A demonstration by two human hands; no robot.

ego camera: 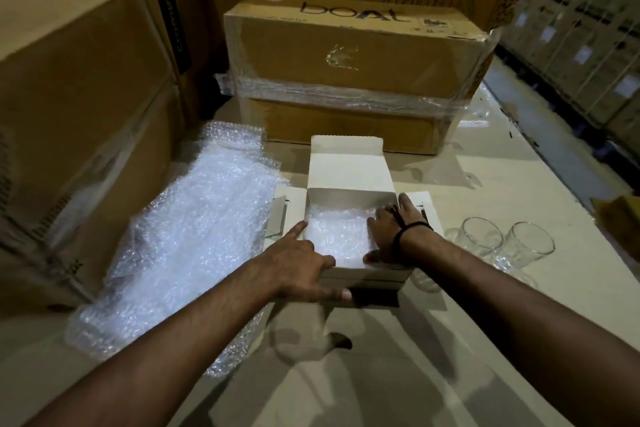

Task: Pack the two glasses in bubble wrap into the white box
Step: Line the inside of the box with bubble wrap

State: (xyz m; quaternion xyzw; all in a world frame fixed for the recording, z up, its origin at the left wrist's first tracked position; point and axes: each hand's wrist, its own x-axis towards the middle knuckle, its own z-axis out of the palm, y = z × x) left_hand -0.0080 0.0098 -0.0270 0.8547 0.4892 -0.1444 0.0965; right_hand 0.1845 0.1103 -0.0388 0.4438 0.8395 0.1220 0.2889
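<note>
Risks first. The two glasses (481, 236) (531, 243) stand bare and upright near the right edge of the work surface (381, 374), just beside each other and not yet wrapped. A careless sweep of my right forearm could knock them together or tip them. Something glassy also shows tight against the near right corner of the white box (351, 199), too blurred to name, and shifting the box could catch it. The bubble wrap lining (337, 236) lies loose on the box floor. If it rides up or bunches when I let go, the glasses would sit on thin card. The lid and side flaps stand open and could fold in mid-load. My left hand (301, 263) is spread and mostly straight, holding nothing. The forefinger lies along the left wall, the thumb flat against the near outer face and the other fingers over the near rim, steadying the corner. My right hand (391, 232) is flat and splayed inside the box, pressing the lining down against the right wall. The spare bubble wrap sheet (194, 236) lies toward the left edge. A taped brown carton (353, 55) sits at the far edge behind the box.
</note>
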